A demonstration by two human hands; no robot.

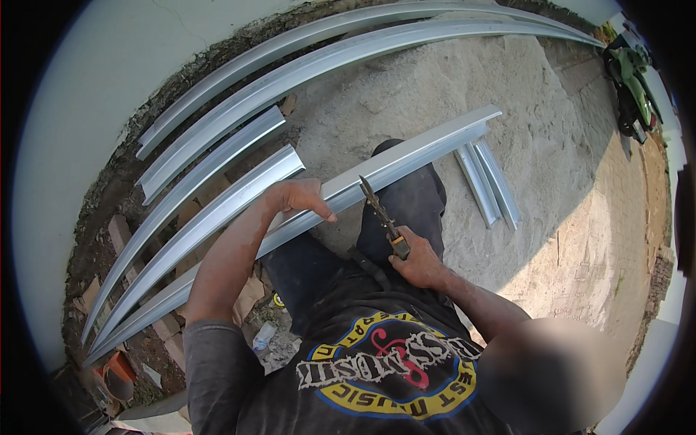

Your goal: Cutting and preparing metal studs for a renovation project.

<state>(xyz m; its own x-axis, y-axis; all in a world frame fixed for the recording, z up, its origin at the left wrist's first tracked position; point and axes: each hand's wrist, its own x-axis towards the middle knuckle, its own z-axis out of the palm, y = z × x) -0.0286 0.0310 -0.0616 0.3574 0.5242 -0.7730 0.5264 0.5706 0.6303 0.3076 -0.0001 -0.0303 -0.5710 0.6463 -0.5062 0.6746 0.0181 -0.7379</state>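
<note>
A long silver metal channel lies slantwise across my thighs, running down to the lower left. My left hand grips it, thumb over the near face and fingers partly hidden. In my right hand is a pair of metal snips with a yellow and black handle; its jaws point up at the channel’s near edge, close to my left hand. Whether the jaws touch the metal I cannot tell.
Several long channels lie along the white wall at the left and back. Two short pieces rest on rough concrete to the right. A green motorbike stands far right; rubble and an orange object are at lower left.
</note>
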